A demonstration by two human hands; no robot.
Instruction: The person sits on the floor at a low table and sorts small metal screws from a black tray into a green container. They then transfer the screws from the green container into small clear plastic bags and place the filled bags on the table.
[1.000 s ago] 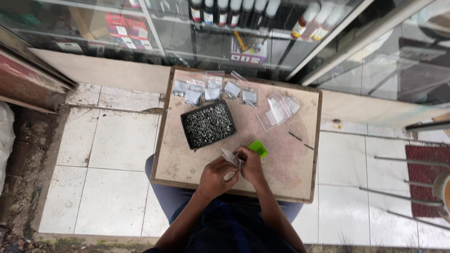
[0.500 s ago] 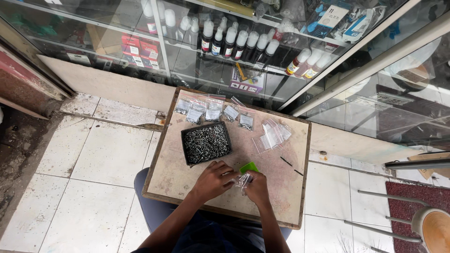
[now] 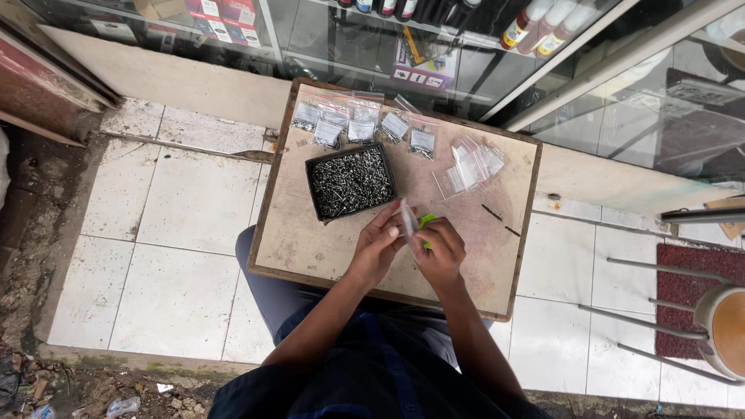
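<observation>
A wooden board (image 3: 310, 240) rests across my lap. My left hand (image 3: 378, 242) and my right hand (image 3: 441, 250) meet over its middle and together pinch a small clear plastic bag (image 3: 408, 219), held upright between the fingertips. A green object (image 3: 427, 221) lies on the board just behind my right hand, partly hidden by it. A black tray full of small dark screws (image 3: 351, 181) sits directly beyond my left hand. Several filled little bags (image 3: 361, 124) line the far edge of the board. A loose heap of empty clear bags (image 3: 472, 164) lies at the far right.
Two loose dark screws (image 3: 500, 219) lie on the board to the right. A glass display cabinet (image 3: 403, 39) with bottles and boxes stands behind the board. White floor tiles (image 3: 178, 225) spread to the left. A metal stool (image 3: 722, 326) stands at the right on a red mat.
Both hands stayed together over the board's middle; the clear bag is now lifted upright between the fingertips. The head camera has shifted, framing the board more centrally.
</observation>
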